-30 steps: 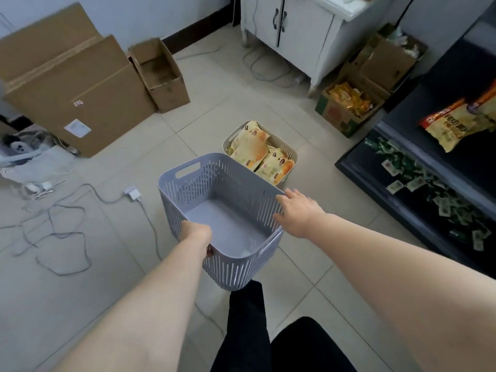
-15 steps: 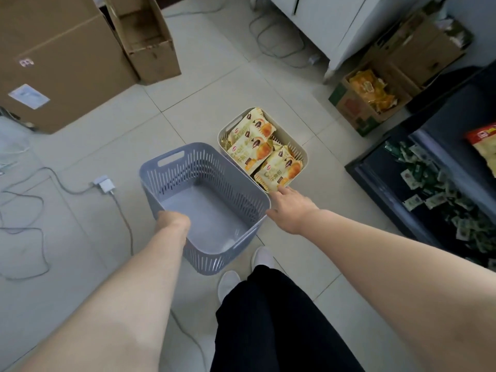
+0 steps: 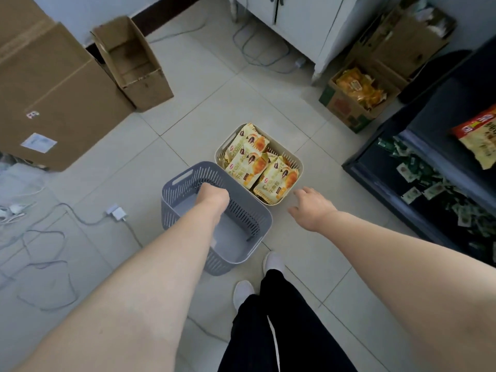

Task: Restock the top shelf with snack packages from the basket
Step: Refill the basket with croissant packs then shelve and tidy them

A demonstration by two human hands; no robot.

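Observation:
A beige basket (image 3: 298,162) stands on the floor, filled with yellow snack packages (image 3: 251,161). Touching its near left side is an empty grey slotted basket (image 3: 224,267), also on the floor. My left hand (image 3: 212,200) hangs over the grey basket's inside with its back toward me; its fingers point down and are hidden. My right hand (image 3: 311,208) hovers with spread fingers just right of the beige basket's near corner and holds nothing. At the right stands a dark shelf unit (image 3: 429,108) with one yellow-and-red snack bag (image 3: 480,140) on an upper shelf.
Small green packets (image 3: 429,183) litter the bottom shelf. A carton of orange snacks (image 3: 357,95) sits by a white cabinet (image 3: 303,20). Cardboard boxes (image 3: 128,63) stand at the far left, cables (image 3: 40,237) trail over the tiles, and my feet (image 3: 271,261) are just behind the grey basket.
The grey basket has been set down on the floor beside the beige one. My right hand let go of its rim and moved right; my left hand shifted from the near rim to above its inside.

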